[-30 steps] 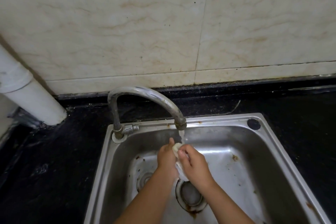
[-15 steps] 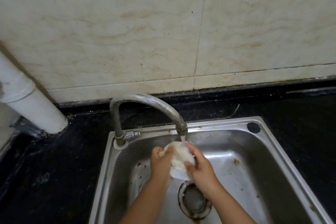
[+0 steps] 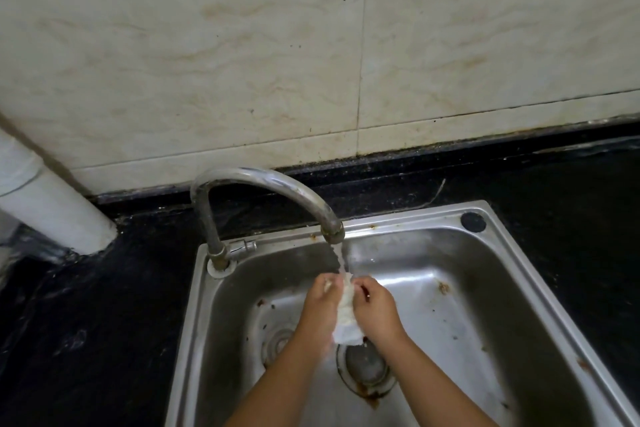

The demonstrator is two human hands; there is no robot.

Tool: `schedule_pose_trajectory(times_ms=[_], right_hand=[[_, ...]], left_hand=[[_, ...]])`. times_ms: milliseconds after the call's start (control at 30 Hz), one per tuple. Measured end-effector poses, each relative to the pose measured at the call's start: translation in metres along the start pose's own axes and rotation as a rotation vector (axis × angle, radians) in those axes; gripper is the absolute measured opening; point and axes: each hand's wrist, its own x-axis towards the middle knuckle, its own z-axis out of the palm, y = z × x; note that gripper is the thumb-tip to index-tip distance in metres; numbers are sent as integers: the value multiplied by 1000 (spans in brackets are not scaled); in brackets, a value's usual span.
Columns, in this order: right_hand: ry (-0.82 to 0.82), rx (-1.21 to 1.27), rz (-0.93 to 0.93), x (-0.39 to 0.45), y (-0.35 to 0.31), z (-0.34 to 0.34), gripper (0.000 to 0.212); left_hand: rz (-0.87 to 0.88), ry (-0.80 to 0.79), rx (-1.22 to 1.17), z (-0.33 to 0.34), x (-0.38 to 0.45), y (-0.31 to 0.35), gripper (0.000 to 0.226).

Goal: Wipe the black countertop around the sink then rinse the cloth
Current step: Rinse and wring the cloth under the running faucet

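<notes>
Two hands, one white cloth, held under the faucet.

The cloth is gripped between the left hand and right hand, fingers curled on it, beneath the faucet's running stream, above the sink drain.

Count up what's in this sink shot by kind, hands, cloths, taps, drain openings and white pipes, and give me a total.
Hands: 2, left and right, both gripping the cloth
Cloths: 1
Taps: 1
Drain openings: 2, large and small
White pipes: 1
Total: 7
</notes>
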Motion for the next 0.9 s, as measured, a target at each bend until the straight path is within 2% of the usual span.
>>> schedule_pose_trajectory(times_ms=[100,167,233,333,367,400,467,533,567,633,700,733,800,900], right_hand=[[-106,347,174,-9,-4,-9,21],[-170,663,353,-9,-11,-15,35],[-178,731,426,-4,-18,-13,37],[36,579,286,-1,-25,-4,11],[115,488,170,-3,-26,-3,8],[154,376,41,-6,-28,-3,15],[114,157,-196,-14,-25,-3,14],[19,-45,-329,-18,-24,-3,4],[-28,-119,-365,-19,-25,-4,7],[-81,-232,-384,-19,-32,-4,19],[-58,-342,-376,-16,-41,-1,39],[-38,-401,-353,-12,-42,0,40],[2,-465,-236,1,-37,-1,24],[-17,-451,-128,14,-30,-5,22]], left_hand=[[40,-25,99,-6,-1,4,11],[70,-34,129,-4,0,7,12],[86,31,121,-3,4,10,13],[113,205,62,-1,12,12,15],[121,244,42,0,12,15,15],[123,268,13,2,13,18,13],[110,290,-58,8,17,25,14],[100,277,-115,9,22,31,20],[93,255,-133,10,23,32,21],[61,188,-194,10,22,34,24],[14,136,-196,8,20,40,28],[-8,124,-170,8,23,40,29],[-18,109,-64,10,25,39,26],[11,55,79,13,23,33,29]])
